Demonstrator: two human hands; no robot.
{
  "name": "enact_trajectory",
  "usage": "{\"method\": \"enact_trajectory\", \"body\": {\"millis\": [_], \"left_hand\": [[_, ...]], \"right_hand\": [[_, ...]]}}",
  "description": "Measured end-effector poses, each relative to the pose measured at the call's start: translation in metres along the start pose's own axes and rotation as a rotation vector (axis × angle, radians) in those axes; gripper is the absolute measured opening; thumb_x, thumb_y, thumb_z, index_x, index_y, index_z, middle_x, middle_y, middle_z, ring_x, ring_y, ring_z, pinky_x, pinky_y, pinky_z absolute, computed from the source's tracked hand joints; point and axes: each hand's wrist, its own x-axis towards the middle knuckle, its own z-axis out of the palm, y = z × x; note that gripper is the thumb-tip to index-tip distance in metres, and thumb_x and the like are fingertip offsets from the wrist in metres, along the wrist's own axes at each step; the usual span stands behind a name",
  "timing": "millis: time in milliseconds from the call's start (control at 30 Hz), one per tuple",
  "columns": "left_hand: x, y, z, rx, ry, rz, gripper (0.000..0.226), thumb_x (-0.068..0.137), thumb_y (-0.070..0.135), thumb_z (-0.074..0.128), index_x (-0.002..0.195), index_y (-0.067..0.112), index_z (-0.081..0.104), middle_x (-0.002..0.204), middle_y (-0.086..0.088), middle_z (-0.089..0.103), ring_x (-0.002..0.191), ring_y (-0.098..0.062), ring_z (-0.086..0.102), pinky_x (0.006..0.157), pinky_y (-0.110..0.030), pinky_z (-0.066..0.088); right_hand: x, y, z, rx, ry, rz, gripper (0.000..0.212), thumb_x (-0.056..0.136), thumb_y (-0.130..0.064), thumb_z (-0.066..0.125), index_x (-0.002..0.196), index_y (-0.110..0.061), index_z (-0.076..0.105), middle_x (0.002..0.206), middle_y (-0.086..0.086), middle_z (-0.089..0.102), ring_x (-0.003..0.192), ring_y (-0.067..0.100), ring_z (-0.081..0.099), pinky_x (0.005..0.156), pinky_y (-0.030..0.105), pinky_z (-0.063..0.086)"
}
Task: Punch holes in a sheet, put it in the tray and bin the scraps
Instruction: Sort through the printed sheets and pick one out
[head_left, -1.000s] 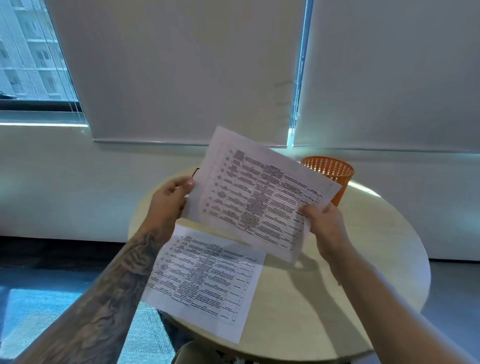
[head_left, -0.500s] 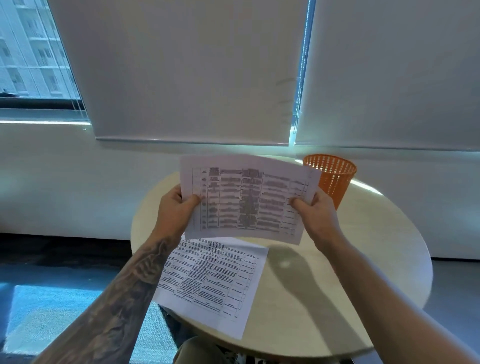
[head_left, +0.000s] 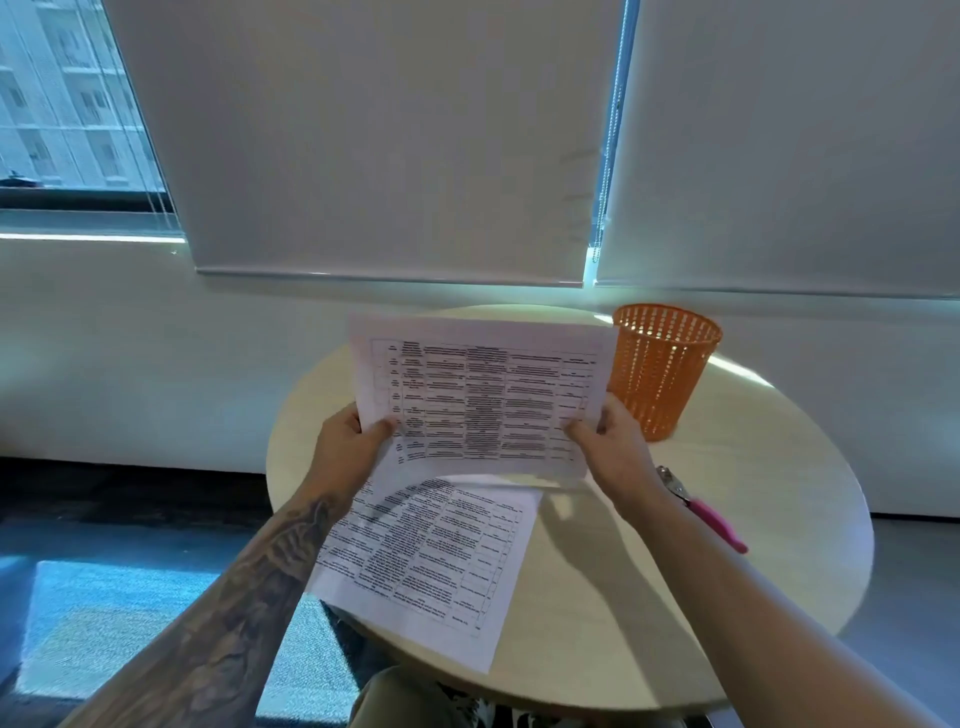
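I hold a printed sheet (head_left: 483, 395) in the air above the round table (head_left: 753, 519), its text facing me. My left hand (head_left: 348, 447) pinches its lower left corner and my right hand (head_left: 613, 441) pinches its lower right corner. A second printed sheet (head_left: 431, 561) lies flat on the table below, hanging slightly over the near edge. A hole punch with pink handles (head_left: 706, 512) lies on the table just right of my right forearm. An orange mesh bin (head_left: 660, 364) stands on the table behind my right hand. No tray is visible.
The table stands close to a white wall with lowered roller blinds (head_left: 395, 135). A window (head_left: 67, 98) is at the upper left. Blue carpet (head_left: 104, 623) covers the floor to the left.
The held sheet has moved right and slightly away, levelling out from a tilt. The hole punch has come into view beside my right forearm.
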Motion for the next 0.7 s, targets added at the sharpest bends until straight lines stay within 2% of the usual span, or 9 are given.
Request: {"method": "enact_trajectory", "body": {"millis": [67, 133, 233, 333, 400, 467, 567, 633, 700], "left_hand": [[0.003, 0.0, -0.01, -0.011, 0.045, 0.01, 0.031, 0.093, 0.005, 0.063, 0.123, 0.009, 0.065, 0.111, -0.007, 0.069, 0.101, -0.028, 0.064, 0.077, -0.025, 0.05], [0.007, -0.002, -0.019, -0.018, 0.087, 0.014, 0.033, 0.094, 0.004, 0.062, 0.126, 0.009, 0.064, 0.11, -0.003, 0.068, 0.104, -0.025, 0.062, 0.077, -0.02, 0.047], [0.009, -0.004, -0.031, 0.003, 0.138, 0.001, 0.031, 0.096, 0.008, 0.06, 0.126, 0.015, 0.065, 0.107, 0.003, 0.068, 0.103, -0.023, 0.063, 0.085, -0.032, 0.05], [0.011, 0.0, -0.04, 0.067, 0.129, -0.02, 0.028, 0.098, 0.012, 0.057, 0.123, 0.02, 0.065, 0.104, 0.003, 0.069, 0.095, -0.022, 0.066, 0.089, -0.043, 0.055], [0.014, 0.007, -0.045, 0.145, 0.104, -0.009, 0.019, 0.098, 0.012, 0.057, 0.108, 0.025, 0.067, 0.103, 0.0, 0.071, 0.096, -0.028, 0.069, 0.087, -0.047, 0.057], [0.015, 0.017, -0.049, 0.23, 0.065, 0.033, 0.018, 0.096, 0.013, 0.058, 0.097, 0.029, 0.068, 0.102, -0.002, 0.073, 0.093, -0.029, 0.071, 0.084, -0.048, 0.059], [0.018, 0.032, -0.053, 0.311, -0.049, 0.1, 0.023, 0.095, 0.009, 0.057, 0.097, 0.027, 0.071, 0.099, 0.001, 0.076, 0.085, -0.018, 0.075, 0.079, -0.04, 0.061], [0.018, 0.04, -0.053, 0.345, -0.113, 0.157, 0.02, 0.094, 0.005, 0.058, 0.097, 0.016, 0.075, 0.095, 0.007, 0.078, 0.082, -0.01, 0.075, 0.074, -0.029, 0.061], [0.02, 0.046, -0.052, 0.382, -0.129, 0.205, 0.017, 0.093, 0.004, 0.058, 0.096, 0.007, 0.075, 0.094, 0.009, 0.078, 0.083, -0.009, 0.074, 0.068, -0.021, 0.057]], "right_hand": [[0.0, 0.007, 0.004, -0.021, -0.045, 0.065, 0.038, 0.096, -0.008, 0.065, 0.13, -0.017, 0.052, 0.121, 0.002, 0.068, 0.105, 0.015, 0.067, 0.086, 0.031, 0.056], [-0.001, 0.018, 0.011, -0.127, -0.075, 0.123, 0.053, 0.094, -0.014, 0.068, 0.142, -0.016, 0.044, 0.127, 0.003, 0.064, 0.105, 0.018, 0.065, 0.084, 0.032, 0.055], [-0.005, 0.031, 0.023, -0.255, -0.047, 0.117, 0.064, 0.094, -0.023, 0.07, 0.149, -0.021, 0.039, 0.136, -0.003, 0.056, 0.116, 0.02, 0.059, 0.094, 0.041, 0.053], [-0.008, 0.026, 0.031, -0.154, 0.171, -0.016, 0.057, 0.095, -0.019, 0.067, 0.146, -0.023, 0.042, 0.143, -0.002, 0.049, 0.128, 0.017, 0.049, 0.107, 0.046, 0.047], [-0.007, 0.012, 0.032, -0.202, 0.249, -0.168, 0.061, 0.094, -0.019, 0.066, 0.149, -0.023, 0.04, 0.148, -0.001, 0.044, 0.135, 0.013, 0.039, 0.114, 0.039, 0.037], [0.0, -0.002, 0.033, -0.38, 0.236, -0.333, 0.068, 0.093, -0.025, 0.068, 0.152, -0.021, 0.036, 0.155, 0.0, 0.039, 0.138, 0.01, 0.032, 0.116, 0.033, 0.028], [0.016, -0.024, 0.039, -0.595, 0.136, -0.415, 0.073, 0.094, -0.032, 0.065, 0.157, -0.018, 0.031, 0.163, 0.007, 0.033, 0.151, 0.024, 0.027, 0.124, 0.048, 0.024], [0.023, -0.038, 0.047, -0.654, 0.085, -0.416, 0.067, 0.096, -0.034, 0.061, 0.155, -0.018, 0.035, 0.157, 0.008, 0.043, 0.146, 0.027, 0.035, 0.12, 0.051, 0.029], [0.026, -0.05, 0.053, -0.669, 0.027, -0.407, 0.051, 0.098, -0.032, 0.058, 0.146, -0.02, 0.049, 0.129, 0.006, 0.063, 0.119, 0.026, 0.057, 0.105, 0.049, 0.046]]}}
